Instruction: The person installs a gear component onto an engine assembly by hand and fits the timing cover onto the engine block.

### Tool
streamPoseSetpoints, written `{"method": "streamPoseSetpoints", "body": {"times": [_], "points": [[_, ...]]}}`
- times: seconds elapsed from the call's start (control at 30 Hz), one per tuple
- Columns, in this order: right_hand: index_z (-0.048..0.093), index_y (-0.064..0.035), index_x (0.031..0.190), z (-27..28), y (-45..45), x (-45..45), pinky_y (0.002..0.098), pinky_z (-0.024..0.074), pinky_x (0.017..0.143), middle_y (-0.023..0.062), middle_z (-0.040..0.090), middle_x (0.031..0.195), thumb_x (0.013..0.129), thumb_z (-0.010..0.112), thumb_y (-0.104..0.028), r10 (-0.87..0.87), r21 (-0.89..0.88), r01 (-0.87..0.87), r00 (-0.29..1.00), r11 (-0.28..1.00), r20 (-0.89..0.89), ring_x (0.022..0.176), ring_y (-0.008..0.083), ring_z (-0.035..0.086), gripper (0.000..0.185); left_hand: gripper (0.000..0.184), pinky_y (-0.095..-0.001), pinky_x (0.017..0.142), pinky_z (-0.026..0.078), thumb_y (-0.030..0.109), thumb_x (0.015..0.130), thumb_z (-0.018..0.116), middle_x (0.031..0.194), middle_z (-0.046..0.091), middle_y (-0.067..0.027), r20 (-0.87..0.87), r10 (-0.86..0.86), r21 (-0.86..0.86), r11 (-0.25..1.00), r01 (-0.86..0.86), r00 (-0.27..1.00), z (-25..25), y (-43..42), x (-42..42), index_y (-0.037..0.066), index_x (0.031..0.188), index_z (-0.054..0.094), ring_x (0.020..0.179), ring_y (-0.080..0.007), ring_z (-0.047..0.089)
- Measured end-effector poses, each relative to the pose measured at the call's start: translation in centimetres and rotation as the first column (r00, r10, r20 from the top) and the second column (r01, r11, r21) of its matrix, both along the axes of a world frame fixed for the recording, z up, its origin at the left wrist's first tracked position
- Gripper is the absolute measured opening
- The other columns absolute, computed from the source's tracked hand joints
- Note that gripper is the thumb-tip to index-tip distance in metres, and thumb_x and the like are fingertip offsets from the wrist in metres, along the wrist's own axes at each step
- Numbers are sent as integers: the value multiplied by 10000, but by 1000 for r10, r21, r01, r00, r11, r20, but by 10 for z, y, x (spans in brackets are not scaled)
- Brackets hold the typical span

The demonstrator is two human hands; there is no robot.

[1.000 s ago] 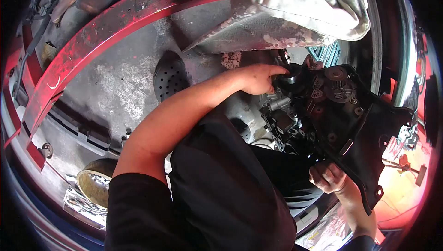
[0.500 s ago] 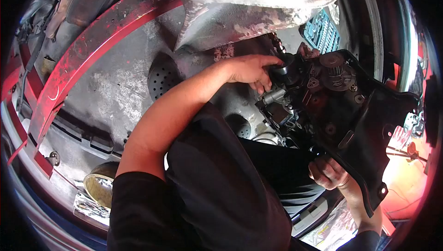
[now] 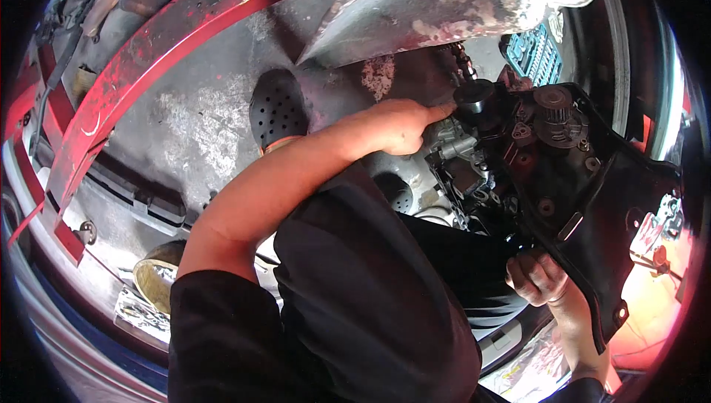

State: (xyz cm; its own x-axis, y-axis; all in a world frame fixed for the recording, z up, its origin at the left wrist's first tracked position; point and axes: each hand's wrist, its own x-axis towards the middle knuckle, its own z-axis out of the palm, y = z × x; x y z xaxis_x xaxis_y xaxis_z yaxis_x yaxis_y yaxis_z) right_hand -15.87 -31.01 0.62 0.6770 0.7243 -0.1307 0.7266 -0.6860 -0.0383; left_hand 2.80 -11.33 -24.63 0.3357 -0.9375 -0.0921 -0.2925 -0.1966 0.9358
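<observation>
My left hand [image 3: 404,128] reaches in from the left with its index finger stretched out and the other fingers curled. That fingertip meets the side of a black, can-shaped part [image 3: 474,97] on an engine [image 3: 463,153]; the hand holds nothing. Right of it are a toothed pulley [image 3: 554,105] and a large black cover plate [image 3: 611,203]. Below the plate's lower edge, my right hand [image 3: 537,277] is closed, knuckles towards me. Its forearm passes partly behind the plate, and what the fingers grip is hidden.
A curved red metal beam [image 3: 155,48] crosses the left. Black clogs with holes [image 3: 278,111] are on the stained floor [image 3: 200,129]. A blue tool case [image 3: 535,55] lies beyond the engine, near a pale cloth-like covering [image 3: 452,11]. My bent knee is close below the left arm.
My left hand's fingers, spread against the can-shaped part before, have curled except for the index finger, and the hand has drawn back slightly. My right hand stays under the plate. The view has shifted.
</observation>
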Motion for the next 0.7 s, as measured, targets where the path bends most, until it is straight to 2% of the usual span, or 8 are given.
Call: {"method": "streamPoseSetpoints", "body": {"times": [0.03,0.07,0.13,0.2,0.47,0.6,0.67,0.7], "points": [[636,-131,902,1,1,-2,379,544,763,-3,590,807,800,634,-115,0,-4,0,1000,1000,0,660,145,599,104,677,-482,853,512,54,783,531,1025,676,-196,15,-128,264,957,119,992,18,5,7,163,1444,432,989,-382,640],[636,-131,901,1,1,-1,378,543,763,-3,590,807,800,633,-115,3,-7,-3,1000,1000,-5,660,145,599,103,677,-482,853,512,54,783,531,1025,676,-196,10,-122,265,957,115,992,15,4,6,163,1444,432,989,-382,640],[636,-130,901,2,1,-1,378,540,763,-2,591,807,801,632,-115,13,-13,-13,1000,1000,-4,660,145,598,101,646,-514,838,504,51,784,501,999,668,-214,179,-56,103,994,38,982,9,3,7,216,1408,480,989,-401,623],[636,-130,900,2,1,0,377,538,762,-2,591,808,802,632,-115,12,-17,-12,1000,1000,-7,660,146,598,99,639,-515,829,503,57,782,519,985,668,-212,173,-33,83,996,19,984,5,3,5,217,1400,486,960,-402,632],[634,-116,905,5,6,2,364,522,754,2,589,800,791,643,-114,14,-27,-15,1000,1000,-20,654,140,590,114,672,-507,814,506,63,777,517,981,661,-223,60,-112,239,966,95,992,12,11,10,249,1420,464,935,-404,636],[636,-114,904,5,4,0,358,526,743,1,589,803,783,653,-114,14,-34,-14,1000,999,-7,655,143,591,123,590,-502,837,503,111,826,524,1024,661,-223,140,-151,265,958,110,978,-14,12,4,213,1406,483,971,-404,632],[641,-113,899,4,5,1,354,534,732,-3,585,799,772,663,-110,23,-11,-23,1000,1000,10,661,141,595,129,452,-481,879,494,220,910,525,1069,660,-218,95,21,309,950,-49,995,-31,10,-3,144,1355,530,1022,-403,620],[641,-113,899,5,5,0,354,534,732,-3,585,799,772,663,-110,11,-12,-11,1000,1000,21,661,141,595,129,452,-481,879,494,220,910,525,1069,660,-218,105,9,307,951,-41,994,-36,7,-4,144,1355,530,1022,-403,620]]}}
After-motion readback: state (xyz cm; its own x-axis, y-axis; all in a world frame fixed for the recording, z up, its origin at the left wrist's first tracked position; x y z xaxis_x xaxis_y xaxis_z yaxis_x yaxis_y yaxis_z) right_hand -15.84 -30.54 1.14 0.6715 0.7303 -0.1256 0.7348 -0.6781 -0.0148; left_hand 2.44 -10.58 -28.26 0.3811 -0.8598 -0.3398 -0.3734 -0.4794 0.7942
